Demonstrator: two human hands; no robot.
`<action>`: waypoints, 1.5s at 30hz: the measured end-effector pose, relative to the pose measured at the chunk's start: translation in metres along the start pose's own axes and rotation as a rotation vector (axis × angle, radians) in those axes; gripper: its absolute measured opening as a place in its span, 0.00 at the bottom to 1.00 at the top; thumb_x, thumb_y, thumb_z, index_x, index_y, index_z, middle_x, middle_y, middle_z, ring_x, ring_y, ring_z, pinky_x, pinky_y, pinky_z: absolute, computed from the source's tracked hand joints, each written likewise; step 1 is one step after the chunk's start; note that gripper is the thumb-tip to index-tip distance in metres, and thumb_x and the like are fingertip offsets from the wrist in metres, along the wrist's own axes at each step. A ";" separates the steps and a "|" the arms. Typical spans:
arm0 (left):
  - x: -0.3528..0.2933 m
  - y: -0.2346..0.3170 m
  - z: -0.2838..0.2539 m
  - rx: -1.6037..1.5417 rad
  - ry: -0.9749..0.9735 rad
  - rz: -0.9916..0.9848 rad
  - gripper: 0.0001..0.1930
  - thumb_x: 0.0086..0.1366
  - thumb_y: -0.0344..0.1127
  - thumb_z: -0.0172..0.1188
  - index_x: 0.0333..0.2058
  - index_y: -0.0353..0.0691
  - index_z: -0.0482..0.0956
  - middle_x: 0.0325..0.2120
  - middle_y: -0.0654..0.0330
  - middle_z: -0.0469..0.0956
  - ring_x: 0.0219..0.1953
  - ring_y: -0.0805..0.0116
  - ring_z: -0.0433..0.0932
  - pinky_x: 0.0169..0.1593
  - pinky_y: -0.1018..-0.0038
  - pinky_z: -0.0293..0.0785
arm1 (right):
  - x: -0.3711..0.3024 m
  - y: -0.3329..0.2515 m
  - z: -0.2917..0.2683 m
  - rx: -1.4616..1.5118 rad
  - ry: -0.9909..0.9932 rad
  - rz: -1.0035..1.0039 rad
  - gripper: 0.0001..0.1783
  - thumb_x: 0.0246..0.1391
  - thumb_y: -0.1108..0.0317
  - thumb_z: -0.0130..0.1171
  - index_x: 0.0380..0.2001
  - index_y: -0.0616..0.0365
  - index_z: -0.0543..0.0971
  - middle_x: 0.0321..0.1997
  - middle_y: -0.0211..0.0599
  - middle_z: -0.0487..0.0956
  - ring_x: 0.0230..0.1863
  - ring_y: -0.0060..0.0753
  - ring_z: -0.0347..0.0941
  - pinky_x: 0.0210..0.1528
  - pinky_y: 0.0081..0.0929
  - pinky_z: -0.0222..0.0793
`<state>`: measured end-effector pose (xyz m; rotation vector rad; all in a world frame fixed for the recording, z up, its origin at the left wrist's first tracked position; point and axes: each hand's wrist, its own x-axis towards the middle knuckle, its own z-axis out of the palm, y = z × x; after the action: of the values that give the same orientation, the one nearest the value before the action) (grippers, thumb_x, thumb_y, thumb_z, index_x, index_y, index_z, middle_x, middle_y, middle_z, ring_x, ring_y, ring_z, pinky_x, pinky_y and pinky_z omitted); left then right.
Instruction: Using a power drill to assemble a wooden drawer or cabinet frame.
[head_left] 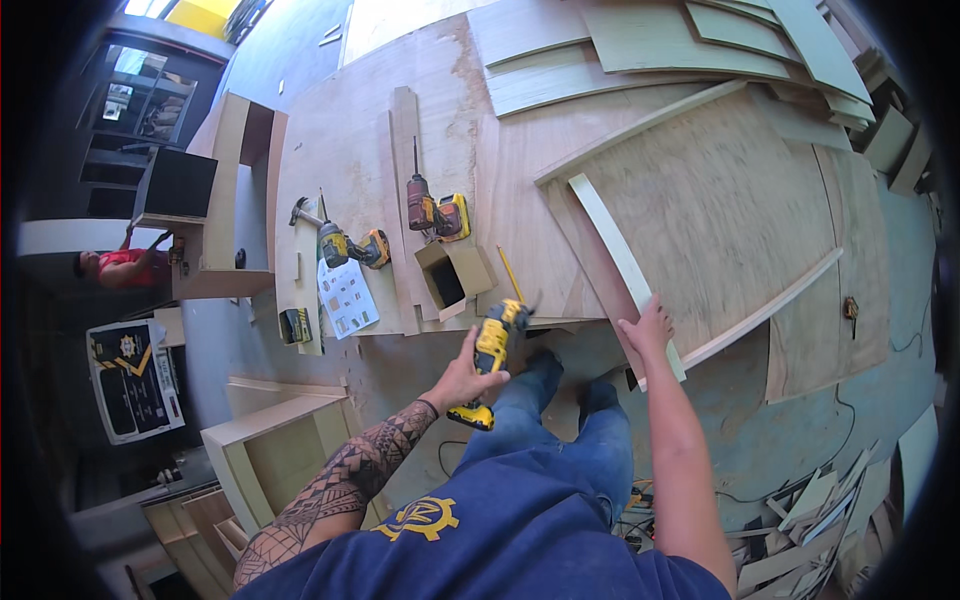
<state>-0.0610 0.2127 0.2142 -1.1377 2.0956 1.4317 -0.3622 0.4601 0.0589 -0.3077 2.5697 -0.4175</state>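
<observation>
My left hand (pixel 468 378) is wrapped round a yellow and black cordless drill (pixel 492 345), held in front of the table's near edge. The drill's head points up and right, with its battery at the bottom; its tip is blurred. My right hand (pixel 652 328) grips the near part of a pale wooden strip (pixel 612 235), thumb on the left edge and fingers on the right. This strip lies along the left side of a large plywood panel (pixel 740 200). Further strips border the panel, one along its far side (pixel 650 130) and another on the near right (pixel 770 312).
On the plywood-topped table (pixel 340 130) lie a red drill (pixel 420 205), a yellow-black driver (pixel 335 245), a hammer (pixel 303 212), an open cardboard box (pixel 445 283) and a pencil (pixel 511 272). Boards (pixel 660 45) are stacked far right. Offcuts (pixel 820 520) litter the floor. Another person (pixel 130 267) works at left.
</observation>
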 end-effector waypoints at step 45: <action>0.327 0.168 0.099 0.914 -0.008 1.022 0.43 0.60 0.27 0.69 0.74 0.44 0.63 0.67 0.46 0.67 0.74 0.38 0.59 0.77 0.50 0.59 | -0.053 0.218 -0.018 -0.090 0.600 0.159 0.28 0.43 0.57 0.83 0.42 0.53 0.77 0.52 0.43 0.76 0.60 0.60 0.65 0.65 0.64 0.59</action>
<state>-0.4055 0.1935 0.0540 0.3476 2.9347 0.4970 -0.3567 0.6824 0.0213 0.0006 3.1749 -0.3765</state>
